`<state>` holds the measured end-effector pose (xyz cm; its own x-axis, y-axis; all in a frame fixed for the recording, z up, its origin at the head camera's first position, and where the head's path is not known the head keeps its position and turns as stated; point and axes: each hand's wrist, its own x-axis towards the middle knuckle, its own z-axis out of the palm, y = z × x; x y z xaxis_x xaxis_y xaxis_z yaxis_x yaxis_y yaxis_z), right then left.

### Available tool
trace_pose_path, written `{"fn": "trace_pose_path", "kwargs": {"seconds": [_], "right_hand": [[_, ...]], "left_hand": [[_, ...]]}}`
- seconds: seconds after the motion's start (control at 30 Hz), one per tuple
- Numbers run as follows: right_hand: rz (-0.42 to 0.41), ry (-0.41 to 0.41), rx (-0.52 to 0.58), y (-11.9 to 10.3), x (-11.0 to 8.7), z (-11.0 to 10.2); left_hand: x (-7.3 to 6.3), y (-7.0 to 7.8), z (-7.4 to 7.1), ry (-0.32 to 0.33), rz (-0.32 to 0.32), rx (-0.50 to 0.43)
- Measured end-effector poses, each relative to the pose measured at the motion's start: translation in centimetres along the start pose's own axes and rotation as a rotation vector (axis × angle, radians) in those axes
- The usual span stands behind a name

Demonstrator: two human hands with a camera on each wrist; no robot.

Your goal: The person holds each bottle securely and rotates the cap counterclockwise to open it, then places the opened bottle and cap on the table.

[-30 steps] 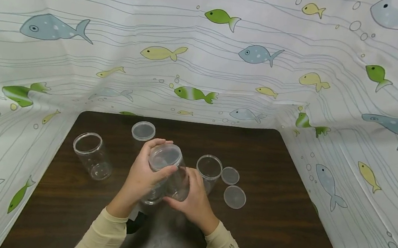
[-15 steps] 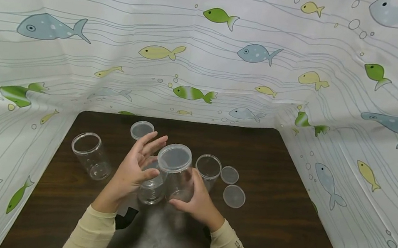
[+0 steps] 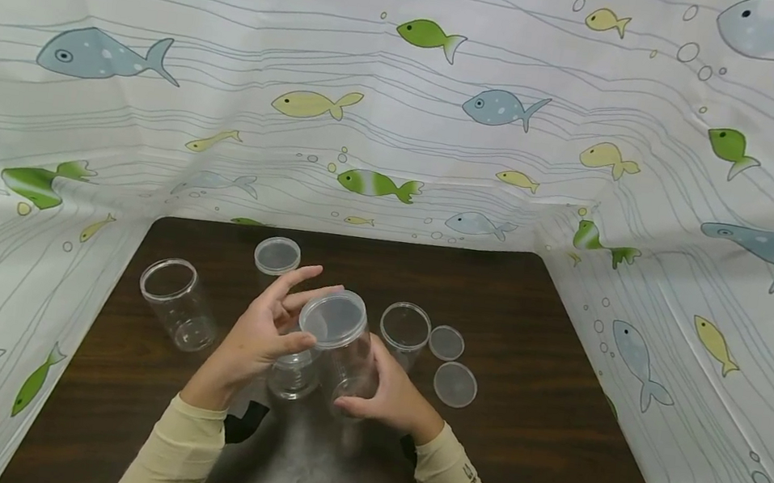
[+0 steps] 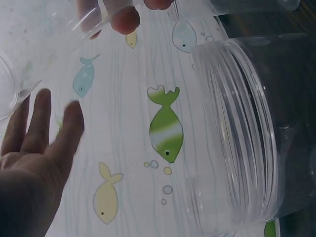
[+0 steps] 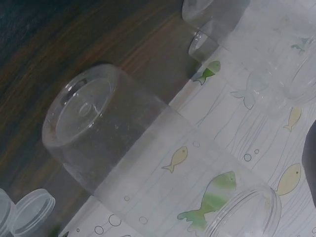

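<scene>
My right hand [image 3: 403,395] grips the lower side of a clear plastic jar [image 3: 352,376], raised over the table's near side and tilted left. A translucent lid [image 3: 333,318] covers its top. Close to the lid's left edge is my left hand [image 3: 252,346], fingers spread and thumb near the rim. In the left wrist view that hand [image 4: 42,143] is unfurled, while right-hand fingers [image 4: 125,20] show against the jar. A second clear jar [image 3: 293,380] stands behind, partly hidden by my left hand and the held jar.
An open jar [image 3: 405,329] stands right of the held one, with two loose lids [image 3: 446,342] beside it. Another open jar [image 3: 175,316] is at the left, and a lidded jar [image 3: 278,257] at the back. A fish-patterned curtain [image 3: 402,129] surrounds the dark table [image 3: 522,439].
My left hand let go of the lidded jar and drew left, then its fingers came back near the lid. My right hand kept hold of the jar, shifting it slightly right.
</scene>
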<state>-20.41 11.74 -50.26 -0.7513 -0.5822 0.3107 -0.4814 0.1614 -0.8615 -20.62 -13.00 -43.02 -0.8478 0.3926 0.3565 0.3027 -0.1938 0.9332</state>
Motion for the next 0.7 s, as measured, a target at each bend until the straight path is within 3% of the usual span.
{"fn": "trace_pose_path", "kwargs": {"seconds": [0.13,0.27,0.37,0.53,0.7], "right_hand": [[0.011,0.08,-0.058,-0.1,0.2,0.4],[0.017,0.166,-0.237,0.0,0.2,1.1],[-0.001,0.205,-0.325,0.1,0.2,1.5],[-0.003,0.216,-0.327,0.0,0.2,1.7],[-0.007,0.207,-0.3,0.0,0.4,1.7]], "left_hand": [[0.0,-0.1,1.4,0.147,0.012,0.179],[0.1,-0.2,3.4,0.326,-0.054,0.367],[0.3,-0.2,4.4,0.406,-0.085,0.431],[0.5,-0.4,4.9,0.461,-0.079,0.475],[0.6,-0.7,4.3,0.445,0.028,0.399]]}}
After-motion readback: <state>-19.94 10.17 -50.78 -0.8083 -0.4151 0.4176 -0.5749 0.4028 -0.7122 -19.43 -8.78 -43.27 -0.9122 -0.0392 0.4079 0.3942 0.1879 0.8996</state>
